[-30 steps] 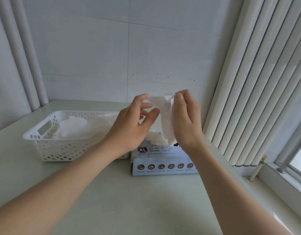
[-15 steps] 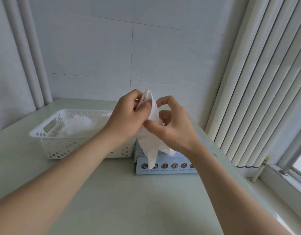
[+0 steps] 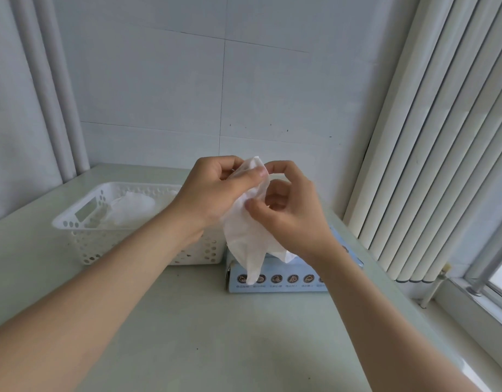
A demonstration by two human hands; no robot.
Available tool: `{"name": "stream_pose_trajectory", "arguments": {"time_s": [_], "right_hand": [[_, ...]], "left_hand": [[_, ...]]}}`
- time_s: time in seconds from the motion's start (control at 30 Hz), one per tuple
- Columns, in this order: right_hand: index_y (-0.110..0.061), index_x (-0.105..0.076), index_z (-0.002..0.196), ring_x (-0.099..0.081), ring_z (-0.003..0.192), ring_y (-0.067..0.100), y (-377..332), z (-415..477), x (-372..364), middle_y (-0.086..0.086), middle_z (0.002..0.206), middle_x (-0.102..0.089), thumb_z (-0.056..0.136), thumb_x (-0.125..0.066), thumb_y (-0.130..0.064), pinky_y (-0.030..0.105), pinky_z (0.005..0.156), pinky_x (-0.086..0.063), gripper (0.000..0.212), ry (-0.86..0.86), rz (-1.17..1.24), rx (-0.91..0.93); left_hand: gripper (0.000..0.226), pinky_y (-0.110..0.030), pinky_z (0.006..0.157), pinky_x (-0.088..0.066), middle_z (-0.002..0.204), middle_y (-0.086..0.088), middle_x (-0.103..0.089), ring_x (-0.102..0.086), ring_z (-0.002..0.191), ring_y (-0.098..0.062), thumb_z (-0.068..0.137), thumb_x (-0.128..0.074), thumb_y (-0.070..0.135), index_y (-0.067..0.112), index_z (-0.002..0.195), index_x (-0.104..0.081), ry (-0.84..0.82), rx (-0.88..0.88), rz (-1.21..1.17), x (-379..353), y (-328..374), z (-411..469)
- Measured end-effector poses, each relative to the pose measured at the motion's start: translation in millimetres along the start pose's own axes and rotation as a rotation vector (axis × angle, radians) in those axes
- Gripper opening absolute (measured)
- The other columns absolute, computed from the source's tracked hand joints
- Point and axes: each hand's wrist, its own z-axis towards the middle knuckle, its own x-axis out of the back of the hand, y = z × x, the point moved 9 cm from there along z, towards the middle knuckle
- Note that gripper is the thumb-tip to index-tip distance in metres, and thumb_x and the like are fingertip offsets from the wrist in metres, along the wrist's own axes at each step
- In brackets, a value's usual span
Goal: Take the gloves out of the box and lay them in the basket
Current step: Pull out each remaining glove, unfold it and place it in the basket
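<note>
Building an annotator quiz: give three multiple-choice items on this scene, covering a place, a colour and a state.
1. The basket stands where from the box? A on it; B to its left; C behind it.
2. The box front is which colour? A red; B black; C light blue.
3. The pulled-out glove is: A held by both hands; B wholly inside the box; C in the basket.
Answers: B, the basket sits left beside the box; C, its printed front is pale blue; A, left hand and right hand both pinch it above the box.
</note>
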Motion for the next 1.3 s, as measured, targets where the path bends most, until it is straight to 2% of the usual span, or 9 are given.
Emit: {"name": "stream_pose_trajectory", "arguments": {"time_s": [0.17, 0.37, 0.5, 0.6, 0.73, 0.9, 1.07, 1.2, 1.3], "right_hand": [[-0.021, -0.072, 0.094, -0.073, 0.072, 0.026, 15.7, 6.9, 11.2, 0.002, 0.075, -0.077, 0.086, -0.060, -0.001, 0.046, 0.063, -0.060, 0.025, 0.111, -0.149, -0.099], [-0.005, -0.070, 0.070, -0.050, 0.058, 0.019, 33.9, 5.8, 23.4, 0.004, 0.059, -0.058, 0.077, -0.051, 0.003, 0.030, 0.055, -0.041, 0.021, 0.117, -0.243, -0.291], [0.003, -0.049, 0.071, -0.035, 0.061, 0.021, 28.1, 1.6, 27.8, 0.003, 0.064, -0.042, 0.090, -0.051, -0.013, 0.029, 0.056, -0.030, 0.025, 0.162, 0.116, -0.363], [-0.011, -0.069, 0.085, -0.061, 0.066, 0.022, 17.0, 2.2, 21.6, 0.004, 0.075, -0.065, 0.097, -0.067, -0.036, 0.032, 0.057, -0.048, 0.028, 0.012, 0.183, -0.311], [0.006, -0.071, 0.101, -0.066, 0.073, 0.032, 20.3, 1.4, 12.0, 0.019, 0.086, -0.070, 0.094, -0.074, -0.013, 0.036, 0.064, -0.052, 0.021, -0.167, 0.205, -0.322], [0.013, -0.066, 0.100, -0.061, 0.076, 0.034, 25.6, 2.9, 12.6, 0.026, 0.087, -0.065, 0.100, -0.071, -0.028, 0.043, 0.070, -0.052, 0.041, -0.054, 0.343, -0.407], [0.016, -0.064, 0.122, -0.070, 0.095, 0.039, 21.0, 14.1, -1.5, 0.036, 0.121, -0.068, 0.105, -0.065, -0.032, 0.056, 0.092, -0.058, 0.051, 0.082, 0.468, -0.428], [0.009, -0.067, 0.114, -0.062, 0.059, 0.022, 15.4, 30.1, -22.8, 0.017, 0.078, -0.065, 0.107, -0.062, -0.029, 0.030, 0.048, -0.051, 0.039, 0.058, 0.537, -0.448], [0.006, -0.068, 0.107, -0.062, 0.050, 0.018, 15.8, 46.6, -40.1, 0.010, 0.069, -0.067, 0.106, -0.064, -0.024, 0.025, 0.044, -0.047, 0.030, 0.031, 0.537, -0.494]], "left_hand": [[0.046, -0.033, 0.068, -0.040, 0.074, -0.008, -0.050, -0.047, 0.068, -0.019, 0.101, -0.069, 0.040, -0.002, 0.083, -0.061, -0.014, -0.024, 0.028, -0.2, -2.2, 3.1], [0.039, -0.021, 0.055, -0.032, 0.061, 0.014, -0.041, -0.036, 0.057, -0.007, 0.111, -0.048, 0.035, 0.013, 0.079, -0.048, 0.062, -0.041, 0.089, 3.9, -3.8, 4.8], [0.042, -0.027, 0.055, -0.028, 0.069, 0.001, -0.034, -0.031, 0.059, -0.011, 0.112, -0.044, 0.037, 0.007, 0.084, -0.042, 0.080, -0.064, 0.119, 7.7, -1.2, 4.4], [0.045, -0.030, 0.058, -0.033, 0.071, -0.003, -0.039, -0.037, 0.063, -0.016, 0.112, -0.044, 0.039, 0.001, 0.087, -0.044, 0.075, -0.091, 0.114, 9.5, 3.2, 4.4], [0.043, -0.033, 0.058, -0.032, 0.070, -0.003, -0.039, -0.037, 0.063, -0.017, 0.112, -0.045, 0.038, 0.006, 0.084, -0.046, 0.176, -0.152, 0.130, 22.3, 12.9, 5.7], [0.046, -0.029, 0.052, -0.030, 0.064, 0.001, -0.036, -0.033, 0.056, -0.014, 0.112, -0.046, 0.039, 0.005, 0.081, -0.043, 0.238, -0.166, 0.204, 41.9, 15.6, 9.6], [0.043, -0.021, 0.043, -0.034, 0.061, 0.001, -0.039, -0.036, 0.047, -0.010, 0.112, -0.048, 0.033, 0.002, 0.083, -0.046, 0.251, -0.101, 0.189, 65.3, 15.4, 17.1], [0.044, -0.022, 0.046, -0.036, 0.073, -0.007, -0.038, -0.038, 0.052, -0.012, 0.111, -0.049, 0.036, 0.000, 0.086, -0.048, 0.292, -0.065, 0.160, 89.3, 12.4, 23.6], [0.048, -0.035, 0.056, -0.050, 0.079, -0.009, -0.050, -0.056, 0.063, -0.019, 0.108, -0.050, 0.039, -0.007, 0.097, -0.051, 0.320, 0.029, 0.113, 114.8, -3.9, 31.0]]}}
